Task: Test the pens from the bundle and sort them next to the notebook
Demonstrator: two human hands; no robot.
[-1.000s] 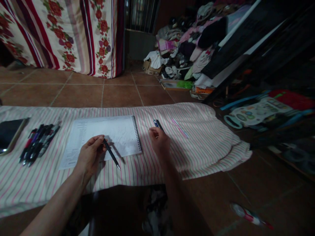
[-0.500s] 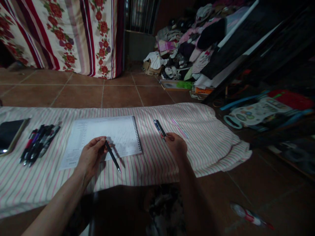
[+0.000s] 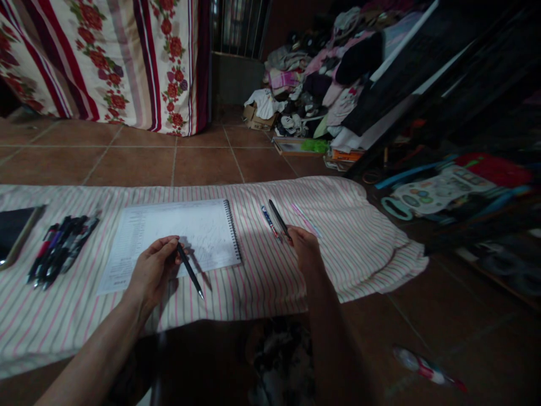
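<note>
Above the near edge of a spiral notebook (image 3: 190, 220), my left hand (image 3: 158, 262) pinches a black pen (image 3: 191, 272), its tip slanting down to the right. My right hand (image 3: 303, 243) has its fingers closed on the lower end of a second dark pen (image 3: 278, 214), to the right of the notebook. Just left of that pen lies a patterned blue-and-red pen (image 3: 270, 221) on the striped cloth. A thin pink and white pen (image 3: 306, 220) lies beyond my right hand. Handwriting covers part of the notebook page.
A bunch of several pens (image 3: 61, 251) lies at the left, beside a dark tablet-like device (image 3: 17, 231). The striped cloth (image 3: 262, 293) ends near my lap. On the tiled floor are a plastic bottle (image 3: 429, 369), a clothes pile (image 3: 313, 84) and a colourful toy (image 3: 443, 189).
The dark pen in my right hand has shifted away from the patterned pen, leaving a gap between them. My left hand keeps its pen in nearly the same pose. The view has shifted slightly.
</note>
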